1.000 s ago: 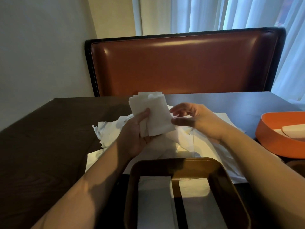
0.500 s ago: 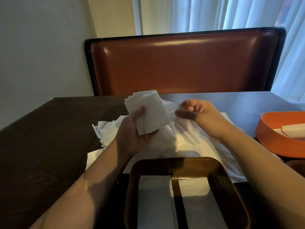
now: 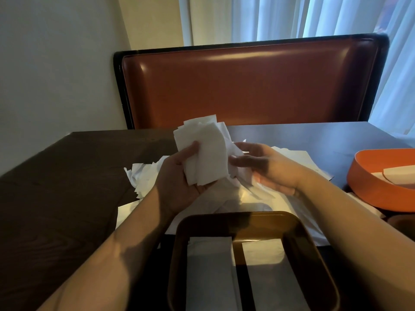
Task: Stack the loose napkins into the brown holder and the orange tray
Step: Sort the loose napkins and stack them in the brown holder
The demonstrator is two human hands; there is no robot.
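A small stack of napkins (image 3: 203, 153) stood upright above the counter (image 3: 56, 198), pinched between the thumb and fingers of the left hand (image 3: 179, 182), likely so its edges could be evened before stacking. The right hand (image 3: 267, 167) lay half spread beside it, fingers among the loose pile (image 3: 258, 198); whether it gripped a napkin I cannot tell. The brown holder (image 3: 253, 217) sat nearest, with two stacks of napkins inside it, and the orange tray (image 3: 368, 182) sat to the right.

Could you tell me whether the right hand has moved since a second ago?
Yes. The right hand has drifted slightly toward the orange tray, after briefly pinching a napkin from the pile.
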